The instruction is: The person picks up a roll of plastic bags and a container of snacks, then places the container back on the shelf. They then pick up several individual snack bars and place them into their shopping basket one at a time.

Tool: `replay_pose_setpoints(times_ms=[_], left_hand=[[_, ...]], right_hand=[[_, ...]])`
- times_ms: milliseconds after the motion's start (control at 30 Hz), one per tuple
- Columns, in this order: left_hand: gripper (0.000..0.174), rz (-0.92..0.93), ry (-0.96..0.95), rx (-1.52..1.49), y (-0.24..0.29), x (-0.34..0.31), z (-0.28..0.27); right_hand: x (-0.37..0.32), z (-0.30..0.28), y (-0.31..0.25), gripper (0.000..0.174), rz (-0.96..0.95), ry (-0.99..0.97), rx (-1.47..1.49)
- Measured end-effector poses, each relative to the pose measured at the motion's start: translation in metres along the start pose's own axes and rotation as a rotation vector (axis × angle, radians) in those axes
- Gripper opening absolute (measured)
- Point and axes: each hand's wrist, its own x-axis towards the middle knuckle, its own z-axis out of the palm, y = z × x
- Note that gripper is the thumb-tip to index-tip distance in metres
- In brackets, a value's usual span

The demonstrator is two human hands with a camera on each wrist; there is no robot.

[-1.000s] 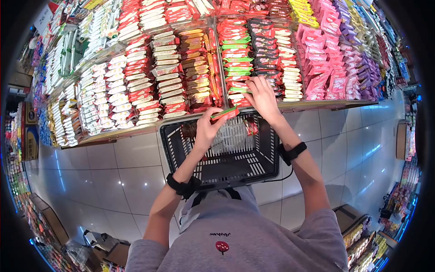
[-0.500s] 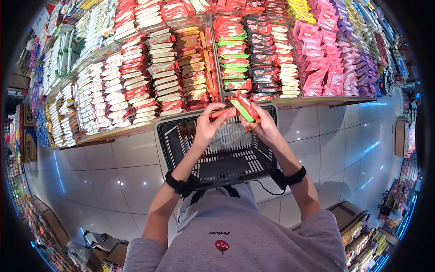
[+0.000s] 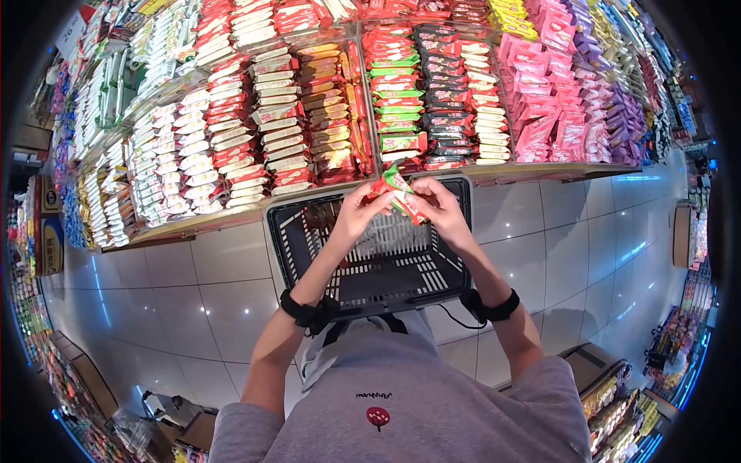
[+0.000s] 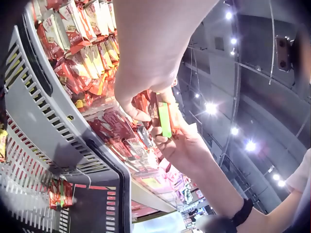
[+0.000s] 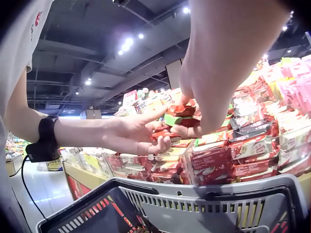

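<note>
Both hands meet above the far part of a dark shopping basket [image 3: 370, 297]. My left hand [image 3: 356, 213] pinches red packets at their left end. A red and green packet [image 3: 403, 202] slants between the hands, its right side pinched by my right hand [image 3: 445, 212]. In the left wrist view the green strip of a packet [image 4: 165, 120] shows between the two hands. Stacked red and green packets [image 5: 181, 120] lie between the fingers in the right wrist view; their exact number cannot be told.
A sloping display of wrapped snacks [image 3: 332, 116] in rows stands beyond the basket, with pink packets [image 3: 540, 100] to the right. Inside the basket lies a red packet [image 4: 60, 194] beside clear wrapping. Tiled floor [image 3: 540, 255] surrounds the basket.
My right hand has come back from the display with a red and green packet and brought it against the left hand's packet. The packets have since been turned and drawn together.
</note>
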Motion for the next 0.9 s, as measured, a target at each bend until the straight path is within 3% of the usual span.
replay_pose_setpoints(times_ms=[300, 600, 733, 833, 900], left_hand=[[0.025, -0.182, 0.11, -0.098, 0.005, -0.003, -0.007], [0.024, -0.199, -0.007, -0.032, 0.01, -0.01, -0.008], [0.025, -0.204, 0.013, -0.18, 0.014, -0.013, -0.003], [0.026, -0.21, 0.027, -0.256, 0.018, -0.013, -0.001], [0.026, -0.21, 0.041, -0.277, 0.024, -0.013, 0.001]], right_hand=[[-0.006, -0.008, 0.002, 0.013, 0.074, 0.159, 0.062], [-0.016, 0.006, -0.009, 0.022, -0.114, 0.241, -0.302], [-0.018, 0.01, -0.011, 0.023, -0.193, 0.25, -0.422], [-0.02, 0.011, -0.01, 0.023, -0.082, 0.278, -0.35], [-0.02, 0.013, -0.011, 0.02, -0.08, 0.298, -0.14]])
